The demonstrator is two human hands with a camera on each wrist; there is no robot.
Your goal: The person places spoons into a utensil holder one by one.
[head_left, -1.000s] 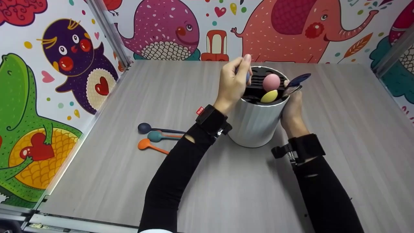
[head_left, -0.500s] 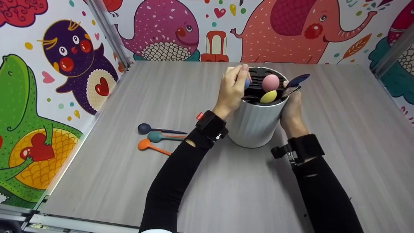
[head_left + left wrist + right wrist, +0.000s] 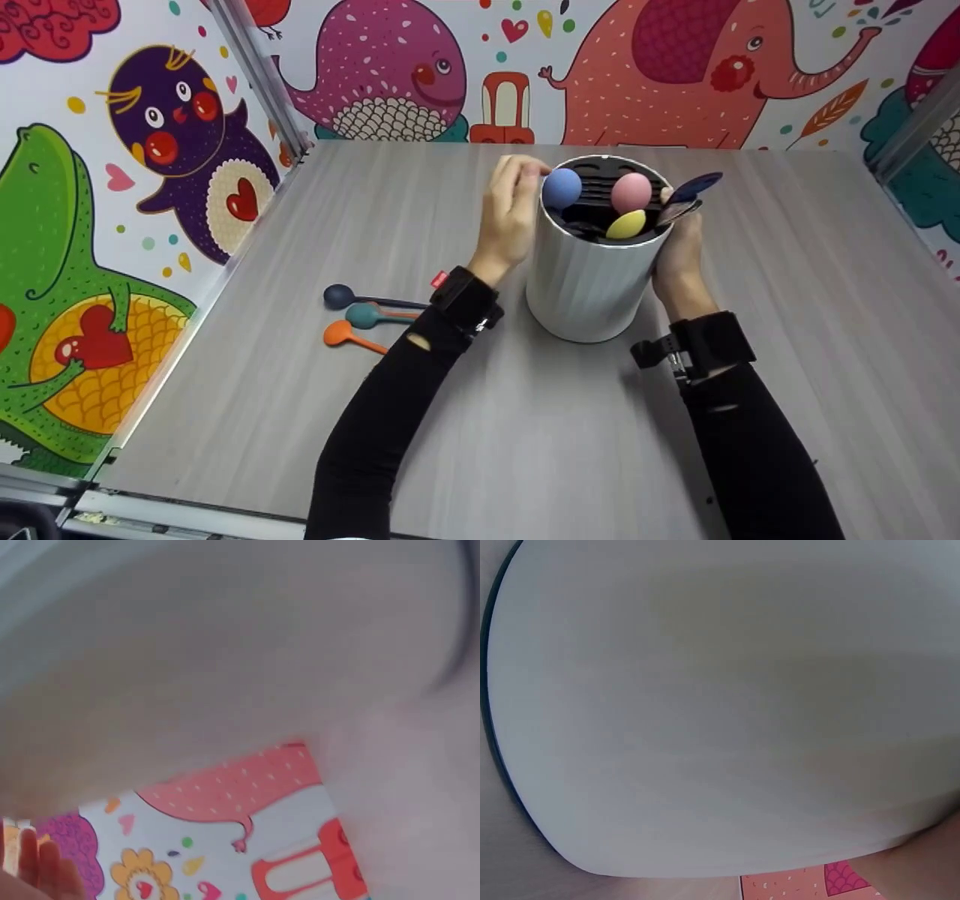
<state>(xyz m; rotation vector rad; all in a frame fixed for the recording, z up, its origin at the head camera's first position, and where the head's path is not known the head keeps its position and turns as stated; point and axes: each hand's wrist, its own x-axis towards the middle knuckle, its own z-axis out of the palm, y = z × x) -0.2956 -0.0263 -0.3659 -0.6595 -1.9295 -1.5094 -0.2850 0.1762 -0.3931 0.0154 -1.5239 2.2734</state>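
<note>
Left hand [image 3: 506, 217] has moved away from the blue utensil [image 3: 562, 188], its fingers now relaxed, so this piece stands released inside the white holder [image 3: 585, 289], toward the surface's [image 3: 540, 450] far edge; right hand [image 3: 679, 259] grips the holder's side

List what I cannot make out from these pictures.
Head: handle ends of the orange spoon and teal spoon, hidden by the left sleeve.
Head: whatever is under the blue ball, hidden by the holder.
Left wrist: pale upper surface, too blurred for detail.
Right wrist: rest of the holder, cut off by the edges.
</note>
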